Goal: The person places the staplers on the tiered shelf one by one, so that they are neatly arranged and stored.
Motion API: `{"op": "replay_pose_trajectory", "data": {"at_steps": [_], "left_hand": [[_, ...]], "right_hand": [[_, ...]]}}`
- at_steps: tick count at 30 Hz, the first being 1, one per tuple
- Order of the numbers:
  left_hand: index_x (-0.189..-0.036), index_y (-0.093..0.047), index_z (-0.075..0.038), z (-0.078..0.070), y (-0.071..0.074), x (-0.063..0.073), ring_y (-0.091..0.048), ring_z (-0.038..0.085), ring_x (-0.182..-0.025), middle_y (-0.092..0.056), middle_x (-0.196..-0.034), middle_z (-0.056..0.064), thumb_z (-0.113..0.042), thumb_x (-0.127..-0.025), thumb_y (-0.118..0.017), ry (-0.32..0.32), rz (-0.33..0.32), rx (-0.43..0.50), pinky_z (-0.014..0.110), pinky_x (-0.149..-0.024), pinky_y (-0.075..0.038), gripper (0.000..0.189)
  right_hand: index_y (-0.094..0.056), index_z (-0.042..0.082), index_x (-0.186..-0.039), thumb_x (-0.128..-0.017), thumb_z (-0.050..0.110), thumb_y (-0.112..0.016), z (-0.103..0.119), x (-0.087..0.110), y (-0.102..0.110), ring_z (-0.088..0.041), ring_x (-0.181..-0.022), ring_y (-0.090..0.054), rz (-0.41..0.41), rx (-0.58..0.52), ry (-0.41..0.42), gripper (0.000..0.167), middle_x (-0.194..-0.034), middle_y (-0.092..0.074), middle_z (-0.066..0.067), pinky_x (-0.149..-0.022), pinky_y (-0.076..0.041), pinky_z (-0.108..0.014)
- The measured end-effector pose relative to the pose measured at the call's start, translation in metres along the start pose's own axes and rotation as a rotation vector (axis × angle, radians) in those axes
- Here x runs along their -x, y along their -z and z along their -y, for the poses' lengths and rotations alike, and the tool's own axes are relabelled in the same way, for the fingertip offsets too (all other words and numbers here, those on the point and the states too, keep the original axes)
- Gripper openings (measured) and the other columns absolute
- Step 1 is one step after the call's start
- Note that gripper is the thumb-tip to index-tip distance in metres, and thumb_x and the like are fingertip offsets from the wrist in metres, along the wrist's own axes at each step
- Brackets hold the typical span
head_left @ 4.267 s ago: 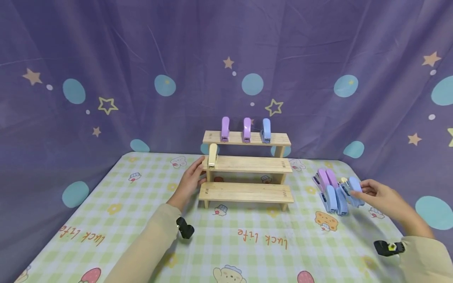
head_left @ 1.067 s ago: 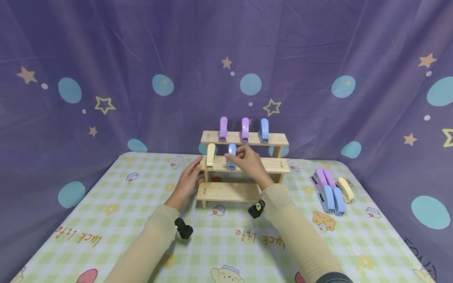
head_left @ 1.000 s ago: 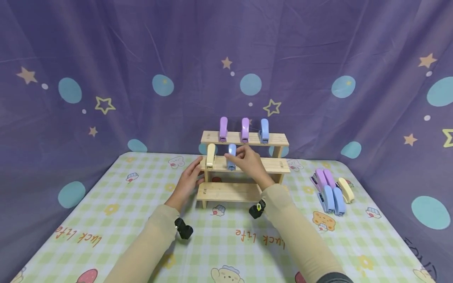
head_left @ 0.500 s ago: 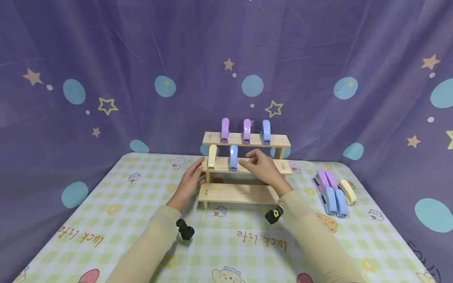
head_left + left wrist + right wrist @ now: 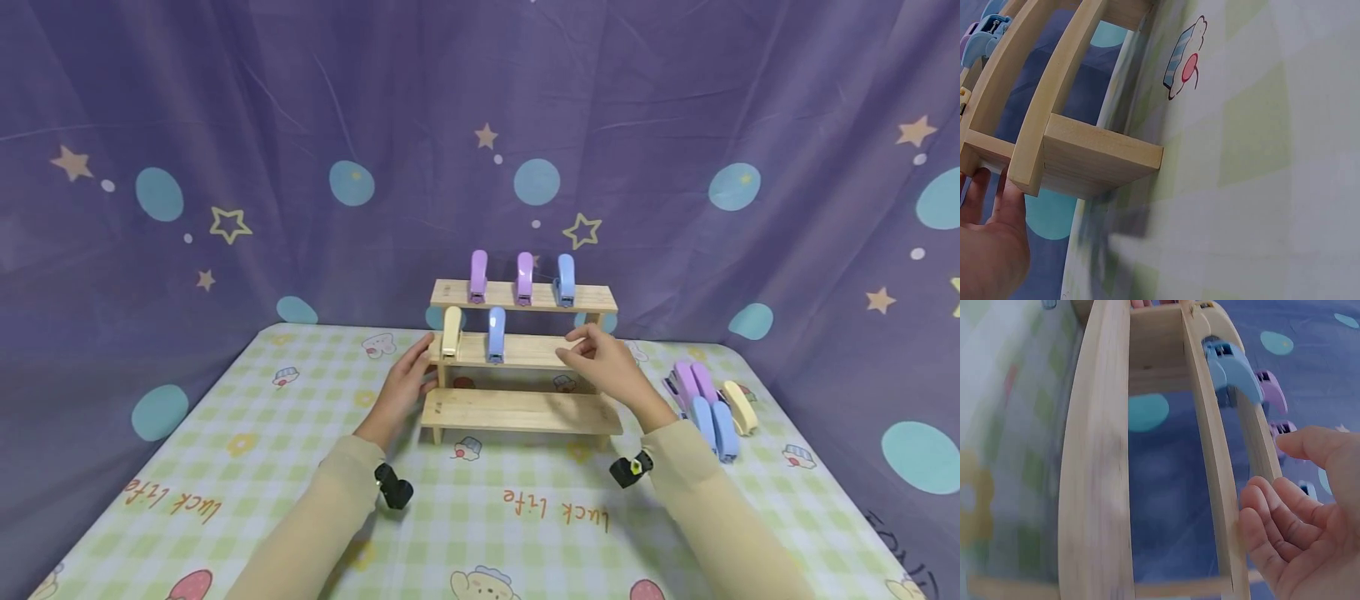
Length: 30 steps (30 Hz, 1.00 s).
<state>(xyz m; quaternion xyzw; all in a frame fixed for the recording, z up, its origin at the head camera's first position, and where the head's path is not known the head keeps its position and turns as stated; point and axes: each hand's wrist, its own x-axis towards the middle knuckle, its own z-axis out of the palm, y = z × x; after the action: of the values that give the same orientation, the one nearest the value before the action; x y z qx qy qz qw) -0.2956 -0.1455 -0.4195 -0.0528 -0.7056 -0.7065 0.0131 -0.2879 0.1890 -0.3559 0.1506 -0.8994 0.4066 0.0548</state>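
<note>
A three-tier wooden display shelf (image 5: pixel 517 410) stands on the table. Its top tier carries two purple staplers (image 5: pixel 477 275) and a blue one (image 5: pixel 566 279). On the middle tier a cream stapler (image 5: pixel 452 332) is upright at the left end, with a blue stapler (image 5: pixel 496 333) to its right. My left hand (image 5: pixel 401 387) touches the left end of the middle tier, fingers fairly straight (image 5: pixel 994 231). Near that tier's right end is my right hand (image 5: pixel 607 367), holding nothing, its fingers loosely bent in the right wrist view (image 5: pixel 1310 525).
Right of the shelf a cluster of staplers lies on the table: two purple (image 5: pixel 703 382), two blue (image 5: pixel 724 432) and one cream (image 5: pixel 740 408). A checked cloth (image 5: pixel 300 500) covers the table, and a purple curtain (image 5: pixel 420 108) hangs behind.
My right hand brought a blue stapler from the right cluster to the middle tier, let go of it, and moved off rightward. My left hand stayed at the shelf's left end.
</note>
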Motion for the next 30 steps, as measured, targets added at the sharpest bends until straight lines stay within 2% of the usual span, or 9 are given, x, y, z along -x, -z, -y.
{"op": "replay_pose_trajectory", "data": {"at_steps": [2, 10, 15, 21, 26, 30], "left_hand": [[-0.158, -0.034, -0.019, -0.004, -0.001, 0.002, -0.045, 0.034, -0.134, -0.038, -0.157, 0.01, -0.026, -0.111, -0.04, 0.001, 0.008, 0.014, 0.045, -0.108, -0.045, 0.048], [-0.158, -0.034, -0.019, -0.001, 0.0, 0.0, -0.044, 0.034, -0.135, -0.038, -0.157, 0.009, -0.028, -0.111, -0.04, -0.01, 0.014, 0.006, 0.046, -0.108, -0.044, 0.048], [-0.158, -0.034, -0.019, -0.003, 0.0, 0.0, -0.044, 0.033, -0.135, -0.039, -0.156, 0.009, -0.028, -0.11, -0.041, -0.009, 0.006, 0.001, 0.045, -0.108, -0.045, 0.049], [-0.158, -0.035, -0.018, -0.002, 0.0, 0.001, -0.044, 0.033, -0.134, -0.039, -0.156, 0.01, -0.026, -0.111, -0.041, -0.01, -0.003, 0.019, 0.046, -0.108, -0.044, 0.048], [-0.157, -0.036, -0.018, -0.001, 0.0, 0.001, -0.045, 0.034, -0.133, -0.04, -0.155, 0.01, -0.027, -0.11, -0.041, -0.011, -0.003, 0.024, 0.047, -0.109, -0.044, 0.048], [-0.158, -0.035, -0.019, -0.001, 0.0, 0.001, -0.045, 0.033, -0.134, -0.039, -0.156, 0.01, -0.027, -0.11, -0.041, -0.002, 0.0, 0.013, 0.046, -0.108, -0.045, 0.048]], "right_hand": [[-0.058, 0.006, -0.129, -0.097, 0.043, -0.066, -0.007, 0.005, 0.007, -0.021, -0.09, -0.064, -0.005, 0.012, -0.009, 0.049, -0.101, -0.068, -0.005, -0.078, -0.053, -0.041], [-0.058, 0.008, -0.127, -0.098, 0.04, -0.064, -0.033, 0.026, 0.037, -0.024, -0.093, -0.065, -0.026, 0.063, -0.05, 0.044, -0.105, -0.069, -0.008, -0.076, -0.053, -0.038], [-0.056, 0.007, -0.129, -0.099, 0.044, -0.062, -0.049, 0.039, 0.056, -0.027, -0.097, -0.064, -0.019, 0.11, -0.084, 0.048, -0.11, -0.067, -0.012, -0.077, -0.054, -0.041], [-0.058, 0.007, -0.126, -0.098, 0.049, -0.061, -0.07, 0.06, 0.078, -0.025, -0.093, -0.064, -0.026, 0.167, -0.151, 0.051, -0.11, -0.067, -0.013, -0.074, -0.053, -0.041], [-0.059, 0.002, -0.125, -0.099, 0.038, -0.062, -0.09, 0.08, 0.097, -0.029, -0.098, -0.063, -0.034, 0.18, -0.175, 0.044, -0.111, -0.068, -0.017, -0.076, -0.052, -0.036], [-0.057, -0.001, -0.127, -0.1, 0.037, -0.061, -0.106, 0.097, 0.111, -0.032, -0.101, -0.062, -0.025, 0.185, -0.214, 0.046, -0.114, -0.066, -0.021, -0.073, -0.053, -0.035]]}}
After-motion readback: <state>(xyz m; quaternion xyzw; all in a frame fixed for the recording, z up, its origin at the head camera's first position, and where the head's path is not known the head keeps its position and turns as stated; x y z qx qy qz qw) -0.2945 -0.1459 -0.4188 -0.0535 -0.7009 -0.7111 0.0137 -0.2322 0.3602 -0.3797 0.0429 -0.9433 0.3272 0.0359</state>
